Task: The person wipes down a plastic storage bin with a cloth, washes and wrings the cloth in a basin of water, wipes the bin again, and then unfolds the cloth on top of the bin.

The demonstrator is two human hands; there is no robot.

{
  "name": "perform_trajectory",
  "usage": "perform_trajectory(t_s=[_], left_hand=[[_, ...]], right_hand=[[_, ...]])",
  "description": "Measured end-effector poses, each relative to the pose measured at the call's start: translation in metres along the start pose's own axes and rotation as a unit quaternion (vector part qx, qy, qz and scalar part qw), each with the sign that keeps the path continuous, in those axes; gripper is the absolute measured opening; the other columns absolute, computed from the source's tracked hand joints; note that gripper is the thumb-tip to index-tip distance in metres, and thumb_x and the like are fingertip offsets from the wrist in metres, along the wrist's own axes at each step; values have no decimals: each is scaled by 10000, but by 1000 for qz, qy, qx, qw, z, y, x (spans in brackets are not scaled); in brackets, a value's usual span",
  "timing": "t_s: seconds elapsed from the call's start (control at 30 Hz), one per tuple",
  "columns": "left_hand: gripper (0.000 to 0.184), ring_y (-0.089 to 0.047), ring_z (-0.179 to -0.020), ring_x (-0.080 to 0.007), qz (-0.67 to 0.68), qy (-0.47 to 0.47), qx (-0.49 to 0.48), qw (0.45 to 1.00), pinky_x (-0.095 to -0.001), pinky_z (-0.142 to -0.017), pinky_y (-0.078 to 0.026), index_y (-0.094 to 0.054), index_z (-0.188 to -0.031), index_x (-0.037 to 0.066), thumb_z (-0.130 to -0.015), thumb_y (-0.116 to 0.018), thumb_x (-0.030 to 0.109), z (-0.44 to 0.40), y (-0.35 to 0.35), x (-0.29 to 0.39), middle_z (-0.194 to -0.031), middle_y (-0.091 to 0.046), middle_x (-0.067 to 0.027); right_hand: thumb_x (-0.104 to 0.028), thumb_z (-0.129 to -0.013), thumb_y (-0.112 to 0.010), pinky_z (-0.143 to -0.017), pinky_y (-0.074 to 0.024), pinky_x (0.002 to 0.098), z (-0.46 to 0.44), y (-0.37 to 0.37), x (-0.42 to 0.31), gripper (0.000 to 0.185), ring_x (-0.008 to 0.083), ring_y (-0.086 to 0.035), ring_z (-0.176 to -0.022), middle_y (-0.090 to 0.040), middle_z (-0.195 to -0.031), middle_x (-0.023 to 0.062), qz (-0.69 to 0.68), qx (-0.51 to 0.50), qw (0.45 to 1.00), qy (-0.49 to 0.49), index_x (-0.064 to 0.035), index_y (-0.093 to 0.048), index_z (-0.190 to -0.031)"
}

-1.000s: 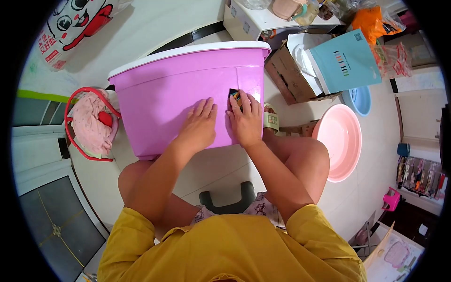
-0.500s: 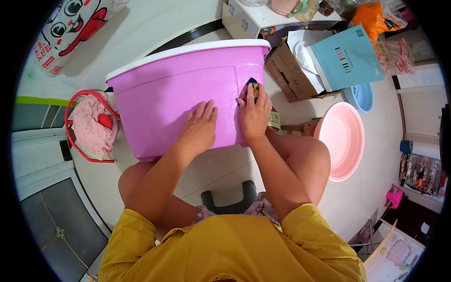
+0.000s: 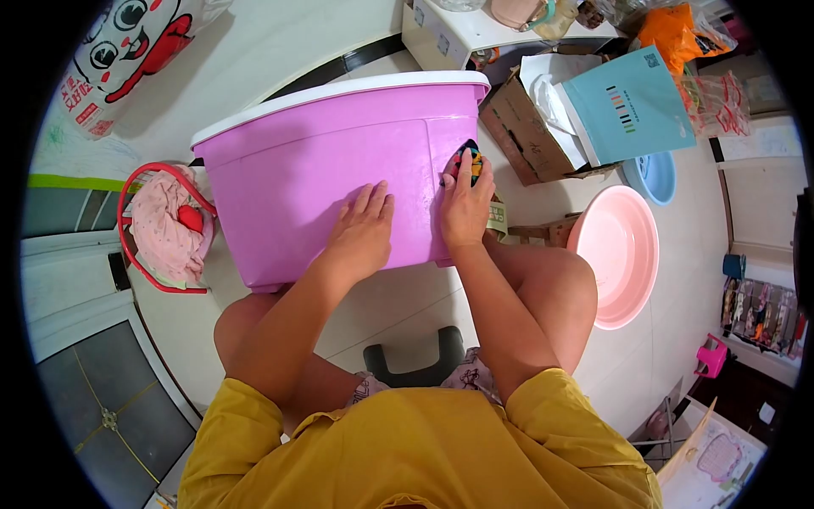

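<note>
A large purple plastic storage bin [image 3: 288,178] with a white rim stands tilted in front of me, between my knees. Flat on its near wall lies my left hand [image 3: 360,229], fingers stretched out and holding nothing. At the bin's right corner, my right hand [image 3: 466,204] presses a bunched dark cloth with a multicoloured pattern [image 3: 473,157] against the plastic. Much of that cloth is hidden under the fingers.
To the right are a cardboard box [image 3: 526,127] with a light-blue box [image 3: 632,106], a pink basin [image 3: 617,254] and a blue basin [image 3: 651,176]. Left of the bin, a red-framed seat [image 3: 127,191] holds pink cloth [image 3: 165,229]. A white cabinet [image 3: 437,38] stands behind.
My right hand and the cloth have shifted slightly right, towards the bin's corner edge, and more of the cloth's coloured pattern shows. My left hand has stayed in place.
</note>
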State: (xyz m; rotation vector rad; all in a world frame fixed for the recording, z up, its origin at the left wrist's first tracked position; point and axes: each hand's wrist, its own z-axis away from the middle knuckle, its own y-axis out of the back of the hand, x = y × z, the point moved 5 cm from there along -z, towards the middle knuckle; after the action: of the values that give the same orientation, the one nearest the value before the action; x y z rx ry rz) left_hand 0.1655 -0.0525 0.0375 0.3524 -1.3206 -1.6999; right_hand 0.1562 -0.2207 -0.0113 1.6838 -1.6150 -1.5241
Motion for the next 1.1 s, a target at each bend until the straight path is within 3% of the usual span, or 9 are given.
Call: perform_trajectory(t_s=[0.2, 0.3, 0.47, 0.6, 0.67, 0.83, 0.97, 1.03, 1.1], left_hand=[[559, -221, -1419, -351, -1, -6, 9, 1000, -498, -1143, -223, -364, -1391, -66, -853, -442, 64, 0, 2, 2, -1523, -245, -210], [573, -222, -1419, -340, -18, 2, 0, 1000, -487, -1141, -235, -362, -1401, -41, -860, -488, 98, -2, 1, 2, -1526, -245, -192], [573, -253, -1401, -338, -15, 23, 9, 1000, -477, -1130, -261, -382, -1391, -22, -867, -546, 139, -6, 1, -4, -1509, -277, -182], [551, -285, -1378, -349, 30, -2, 92, 995, -469, -1116, -277, -411, -1358, -28, -858, -572, 139, -8, 10, -8, -1480, -317, -185], [546, -291, -1373, -352, 29, -8, 134, 991, -466, -1113, -281, -418, -1349, -29, -854, -580, 137, -8, 17, -9, -1474, -324, -186], [542, -273, -1382, -375, 42, 21, 206, 977, -506, -1116, -250, -405, -1345, -81, -849, -522, 103, -13, 25, -24, -1485, -293, -227], [565, -237, -1402, -378, 27, 51, 193, 979, -517, -1131, -211, -382, -1357, -93, -841, -515, 95, -15, 17, -33, -1499, -272, -231], [593, -209, -1417, -373, 16, 68, 168, 983, -527, -1142, -174, -359, -1374, -89, -831, -513, 90, -18, 12, -34, -1509, -254, -234], [601, -207, -1417, -381, 18, 71, 176, 982, -531, -1142, -171, -355, -1378, -84, -826, -515, 91, -19, 11, -34, -1506, -252, -247]], right_hand=[[-262, -945, -554, -915, -441, 450, -6, 1, 12, 473, 422, -483, -1103, -415, -1316, 266, -24, 15, 997, -73, -60, -452, -1361], [-311, -978, -481, -827, -462, 468, -10, 4, 29, 350, 405, -557, -1014, -551, -1153, 218, -79, -34, 975, -207, -39, -560, -1184], [-339, -1006, -399, -815, -447, 474, -8, 5, 51, 377, 388, -565, -985, -590, -1029, 200, -119, -21, 929, -350, -28, -605, -1063], [-290, -997, -446, -877, -421, 443, -17, 17, 29, 335, 381, -538, -988, -577, -1124, 198, -169, 55, 953, -246, -17, -616, -1090], [-265, -990, -472, -906, -397, 441, -25, 27, 5, 324, 382, -497, -1015, -558, -1127, 191, -104, 151, 979, -87, 0, -619, -1103], [-144, -894, -607, -905, -377, 457, -38, 17, -29, 243, 351, -487, -1020, -550, -1098, 162, -132, 81, 988, 14, 8, -617, -1084], [-150, -868, -639, -951, -373, 477, -46, 10, -44, 269, 339, -496, -1047, -555, -1098, 129, -129, 82, 987, 54, -23, -618, -1105], [-154, -836, -669, -1005, -360, 511, -47, 9, -59, 321, 325, -501, -1089, -564, -1113, 104, -91, 108, 977, 158, -51, -614, -1134], [-153, -829, -673, -1020, -351, 528, -45, 5, -69, 332, 323, -505, -1099, -568, -1121, 100, -95, 100, 974, 180, -56, -613, -1141]])
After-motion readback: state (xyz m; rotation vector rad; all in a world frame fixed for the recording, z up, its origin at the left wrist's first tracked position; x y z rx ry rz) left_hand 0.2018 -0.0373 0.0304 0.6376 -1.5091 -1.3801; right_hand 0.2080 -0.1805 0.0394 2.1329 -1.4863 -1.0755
